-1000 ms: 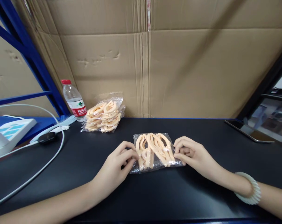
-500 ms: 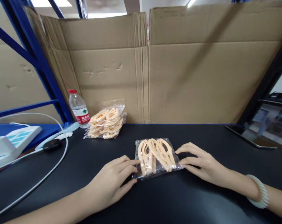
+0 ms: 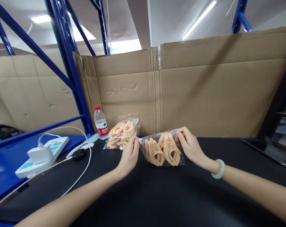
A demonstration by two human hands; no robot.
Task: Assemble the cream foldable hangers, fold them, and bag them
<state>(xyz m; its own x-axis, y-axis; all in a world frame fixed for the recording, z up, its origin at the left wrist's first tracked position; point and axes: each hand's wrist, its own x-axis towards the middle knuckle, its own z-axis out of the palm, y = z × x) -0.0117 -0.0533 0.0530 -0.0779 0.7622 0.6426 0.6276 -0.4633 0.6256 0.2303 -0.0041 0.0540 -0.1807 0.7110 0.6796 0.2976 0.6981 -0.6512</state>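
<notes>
A clear plastic bag (image 3: 162, 149) with peach-coloured looped plastic pieces hangs above the black table, stretched between my hands. My left hand (image 3: 129, 155) pinches its upper left corner, fingers closed. At the upper right corner, my right hand (image 3: 190, 145) grips the plastic between thumb and fingers. The pieces hang with their rounded ends downward. Behind my left hand, a stack of similar filled bags (image 3: 121, 132) lies on the table, partly covered by that hand.
A water bottle (image 3: 101, 123) with a red cap stands behind the stack. A white power strip (image 3: 42, 157) with cables lies at the left. A dark flat device (image 3: 271, 152) rests at the right. Cardboard sheets (image 3: 204, 101) rise behind the black table (image 3: 157, 198).
Both hands have closed on the bag's corners and lifted it off the table. The looped ends of the pieces now point down. The camera view has tilted up and turned left.
</notes>
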